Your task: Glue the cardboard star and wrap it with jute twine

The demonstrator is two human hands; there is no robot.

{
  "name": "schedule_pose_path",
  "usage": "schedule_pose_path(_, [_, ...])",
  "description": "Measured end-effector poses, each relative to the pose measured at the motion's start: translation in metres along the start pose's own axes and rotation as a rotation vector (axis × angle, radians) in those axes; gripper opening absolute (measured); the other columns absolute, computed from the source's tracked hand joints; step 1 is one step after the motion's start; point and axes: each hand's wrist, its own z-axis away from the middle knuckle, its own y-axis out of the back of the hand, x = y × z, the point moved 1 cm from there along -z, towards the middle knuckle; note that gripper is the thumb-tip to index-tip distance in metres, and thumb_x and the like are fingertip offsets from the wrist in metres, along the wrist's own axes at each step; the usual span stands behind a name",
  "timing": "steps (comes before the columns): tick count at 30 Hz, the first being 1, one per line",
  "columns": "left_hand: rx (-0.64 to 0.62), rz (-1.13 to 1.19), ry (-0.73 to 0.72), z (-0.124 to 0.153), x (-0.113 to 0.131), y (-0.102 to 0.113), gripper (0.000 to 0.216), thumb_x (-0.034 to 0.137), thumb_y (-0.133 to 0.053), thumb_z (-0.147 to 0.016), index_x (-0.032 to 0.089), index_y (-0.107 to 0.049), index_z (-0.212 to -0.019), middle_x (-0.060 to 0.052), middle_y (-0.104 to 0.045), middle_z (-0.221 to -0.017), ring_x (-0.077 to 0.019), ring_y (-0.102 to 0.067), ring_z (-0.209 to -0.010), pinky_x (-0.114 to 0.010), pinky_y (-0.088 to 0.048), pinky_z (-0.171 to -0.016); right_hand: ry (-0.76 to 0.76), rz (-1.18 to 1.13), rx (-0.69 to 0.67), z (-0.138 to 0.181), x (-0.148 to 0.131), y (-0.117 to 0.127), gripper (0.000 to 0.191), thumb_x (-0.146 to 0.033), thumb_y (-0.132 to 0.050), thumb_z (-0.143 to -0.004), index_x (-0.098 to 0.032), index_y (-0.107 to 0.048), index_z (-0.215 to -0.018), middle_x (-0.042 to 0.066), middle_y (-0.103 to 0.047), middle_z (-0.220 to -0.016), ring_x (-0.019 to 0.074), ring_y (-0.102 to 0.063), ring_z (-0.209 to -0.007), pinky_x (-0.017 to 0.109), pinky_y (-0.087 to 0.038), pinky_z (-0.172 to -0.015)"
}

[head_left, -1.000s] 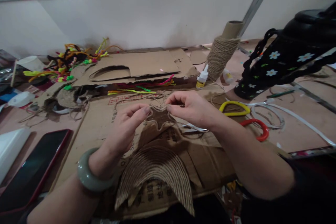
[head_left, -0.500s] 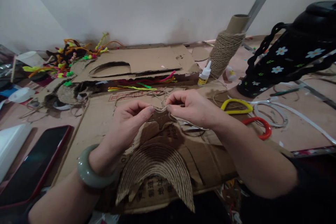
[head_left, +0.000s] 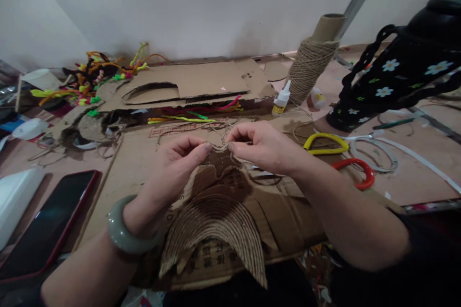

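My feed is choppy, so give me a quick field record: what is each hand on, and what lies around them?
left hand: pinching the top edge of the cardboard shape
right hand: pinching the same edge from the other side
nearer the person: twine-covered arch
right of the hands: scissors, yellow and red handles
behind: glue bottle, twine spool
far left: phone, screen dark

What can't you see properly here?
Head view:
Top edge of the brown shape: hidden under the left hand and right hand.
Label on the glue bottle: too small to read.
The flowered bag: cut off by the right edge.
The phone: cut off by the left edge.
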Motion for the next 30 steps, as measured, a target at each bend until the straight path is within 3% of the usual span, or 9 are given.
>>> schedule_pose_path(8, [-0.001, 0.044, 0.015, -0.001, -0.0065, 0.0008, 0.018, 0.037, -0.071, -0.069, 0.02, -0.07, -0.067, -0.001, -0.062, -0.064, -0.0136, -0.051, -0.061, -0.025, -0.041, -0.059, -0.029, -0.075, 0.014, -0.0016, 0.0044, 0.0003, 0.006, -0.015, -0.051, -0.068, -0.016, -0.057, -0.065, -0.004, -0.052, -0.06, 0.0068, -0.042, -0.055, 0.021, -0.035, -0.053])
schedule_pose_path(15, [0.033, 0.016, -0.098, -0.0033, -0.0075, 0.0053, 0.024, 0.041, -0.065, -0.076, 0.021, -0.07, -0.064, -0.002, -0.063, -0.066, -0.0148, -0.055, -0.068, -0.026, -0.044, -0.069, -0.053, -0.087, 0.021, -0.0013, 0.005, 0.0019, 0.007, -0.016, -0.052, -0.068, -0.015, -0.058, -0.068, -0.003, -0.053, -0.062, 0.0072, -0.043, -0.057, 0.021, -0.035, -0.054])
schedule_pose_path(18, [-0.026, 0.043, -0.028, -0.0026, -0.0041, 0.0029, 0.015, 0.035, -0.07, -0.073, 0.02, -0.072, -0.072, -0.002, -0.068, -0.073, -0.0154, -0.058, -0.072, -0.026, -0.046, -0.071, -0.057, -0.116, 0.034, -0.0013, 0.0058, 0.0032, 0.007, -0.018, -0.052, -0.068, -0.015, -0.058, -0.068, -0.004, -0.051, -0.06, 0.0062, -0.039, -0.053, 0.021, -0.033, -0.052])
schedule_pose_path(22, [-0.071, 0.102, 0.06, -0.0013, -0.001, 0.0006, 0.012, 0.03, -0.074, -0.068, 0.019, -0.073, -0.075, -0.002, -0.07, -0.073, -0.0134, -0.059, -0.067, -0.024, -0.047, -0.066, -0.046, -0.116, 0.034, -0.0011, 0.0068, 0.0033, 0.007, -0.018, -0.052, -0.068, -0.015, -0.058, -0.067, -0.004, -0.051, -0.06, 0.0062, -0.04, -0.053, 0.021, -0.034, -0.052])
schedule_pose_path(30, [-0.061, 0.023, 0.086, -0.0009, -0.0047, 0.0018, 0.015, 0.029, -0.076, -0.065, 0.017, -0.066, -0.066, 0.003, -0.06, -0.058, -0.0068, -0.049, -0.053, -0.018, -0.039, -0.05, -0.027, -0.031, -0.01, -0.0026, 0.0034, -0.0003, 0.008, -0.013, -0.051, -0.069, -0.014, -0.059, -0.066, -0.004, -0.053, -0.061, 0.0061, -0.044, -0.056, 0.02, -0.035, -0.054])
